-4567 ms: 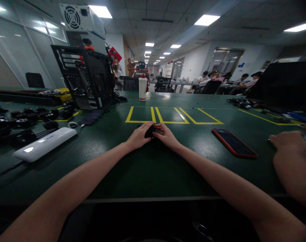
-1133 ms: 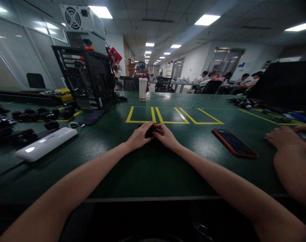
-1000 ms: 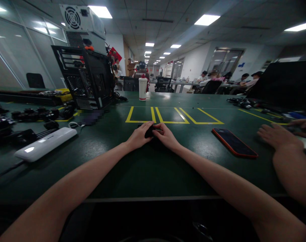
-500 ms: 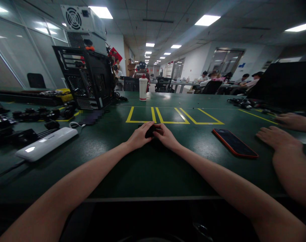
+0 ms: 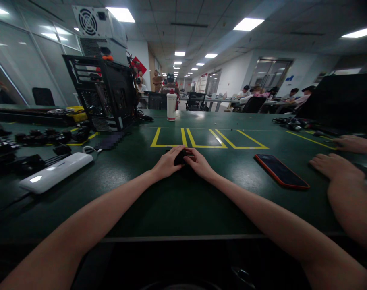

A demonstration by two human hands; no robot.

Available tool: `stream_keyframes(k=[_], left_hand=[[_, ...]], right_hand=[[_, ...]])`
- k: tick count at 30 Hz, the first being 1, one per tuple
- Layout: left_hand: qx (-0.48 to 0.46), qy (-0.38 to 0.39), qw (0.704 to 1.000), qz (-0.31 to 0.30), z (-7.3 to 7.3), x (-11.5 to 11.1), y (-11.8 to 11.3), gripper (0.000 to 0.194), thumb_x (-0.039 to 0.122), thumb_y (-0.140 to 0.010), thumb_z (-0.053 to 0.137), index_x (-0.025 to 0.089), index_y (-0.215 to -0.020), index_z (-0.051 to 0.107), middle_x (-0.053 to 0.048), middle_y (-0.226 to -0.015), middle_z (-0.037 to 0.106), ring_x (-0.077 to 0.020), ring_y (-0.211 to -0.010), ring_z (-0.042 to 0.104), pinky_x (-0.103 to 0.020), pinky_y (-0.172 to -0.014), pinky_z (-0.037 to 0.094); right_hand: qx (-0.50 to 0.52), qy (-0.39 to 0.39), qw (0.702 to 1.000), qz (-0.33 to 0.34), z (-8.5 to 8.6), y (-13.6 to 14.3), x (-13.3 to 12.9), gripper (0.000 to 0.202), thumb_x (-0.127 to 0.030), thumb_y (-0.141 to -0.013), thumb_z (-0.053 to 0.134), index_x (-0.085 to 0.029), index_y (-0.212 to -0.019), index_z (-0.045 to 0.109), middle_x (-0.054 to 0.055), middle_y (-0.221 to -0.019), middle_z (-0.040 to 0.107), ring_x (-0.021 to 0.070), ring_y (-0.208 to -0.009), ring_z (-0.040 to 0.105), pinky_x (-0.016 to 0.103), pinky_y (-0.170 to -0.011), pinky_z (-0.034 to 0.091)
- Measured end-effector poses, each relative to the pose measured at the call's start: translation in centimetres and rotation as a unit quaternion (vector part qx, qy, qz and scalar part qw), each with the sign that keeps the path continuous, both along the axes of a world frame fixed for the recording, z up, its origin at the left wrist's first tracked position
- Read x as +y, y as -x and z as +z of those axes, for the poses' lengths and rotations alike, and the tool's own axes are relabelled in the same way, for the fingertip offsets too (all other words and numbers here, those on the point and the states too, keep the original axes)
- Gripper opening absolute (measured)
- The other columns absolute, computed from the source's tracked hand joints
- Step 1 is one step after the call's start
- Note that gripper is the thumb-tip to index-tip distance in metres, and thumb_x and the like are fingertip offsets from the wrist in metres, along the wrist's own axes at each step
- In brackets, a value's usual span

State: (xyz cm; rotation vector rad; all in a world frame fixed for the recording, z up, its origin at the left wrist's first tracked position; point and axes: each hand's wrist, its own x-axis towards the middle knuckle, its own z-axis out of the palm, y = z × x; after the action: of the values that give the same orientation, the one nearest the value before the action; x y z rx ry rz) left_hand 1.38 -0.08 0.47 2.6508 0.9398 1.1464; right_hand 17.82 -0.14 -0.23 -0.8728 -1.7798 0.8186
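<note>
Black piece [image 5: 179, 158]: at the clock's centre, 12 pointing away from the person; mostly covered, its kind unclear.
Left hand [image 5: 165, 166]: from 8 o'clock, fingers over the piece, thumb below, gripping it.
Right hand [image 5: 201, 164]: from 4 o'clock, fingertips bent at the piece's right edge; whether they pinch it, I cannot tell.
Two-handed hold: the step seems to be close handling of the piece; any next move calls for steady fingers, the left bracing.
Tape [image 5: 201, 146]: yellow frames, 11 to 2, just beyond the fingers.
Bottle [image 5: 171, 106]: 12, upright.
PC case [image 5: 104, 92]: 10 to 11.
Strip [image 5: 56, 173]: 9, white, corded.
Phone [image 5: 281, 171]: 3, lying flat.
Co-worker's hand [image 5: 337, 166]: 3, past the phone.
Obstacles: nothing seems to block the hands; the phone and co-worker limit room toward 3.
</note>
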Motion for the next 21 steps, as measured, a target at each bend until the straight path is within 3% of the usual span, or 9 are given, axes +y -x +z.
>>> stream_keyframes(k=[11,21], left_hand=[[-0.001,0.003,1.000,0.000,0.03,-0.04,-0.01,0.063,0.018,-0.069,0.058,0.019,-0.125,0.030,-0.009,-0.127,0.040,-0.0220,-0.119,0.038,-0.040,-0.099,0.033],[-0.001,0.004,1.000,0.006,-0.03,-0.08,-0.08,0.063,0.016,-0.069,0.057,0.018,-0.125,0.030,-0.009,-0.127,0.041,-0.0217,-0.118,0.038,-0.040,-0.099,0.032]], right_hand=[[0.020,-0.009,1.000,-0.004,-0.24,-0.02,0.10,0.018,-0.026,-0.075,0.052,-0.021,-0.091,0.048,0.002,-0.096,0.055,0.0139,-0.094,0.054,0.033,-0.086,0.043],[0.003,0.014,1.000,0.013,-0.11,-0.04,0.19,0.029,-0.021,-0.075,0.051,-0.018,-0.103,0.048,0.007,-0.106,0.054,0.0167,-0.098,0.053,0.038,-0.090,0.041]])
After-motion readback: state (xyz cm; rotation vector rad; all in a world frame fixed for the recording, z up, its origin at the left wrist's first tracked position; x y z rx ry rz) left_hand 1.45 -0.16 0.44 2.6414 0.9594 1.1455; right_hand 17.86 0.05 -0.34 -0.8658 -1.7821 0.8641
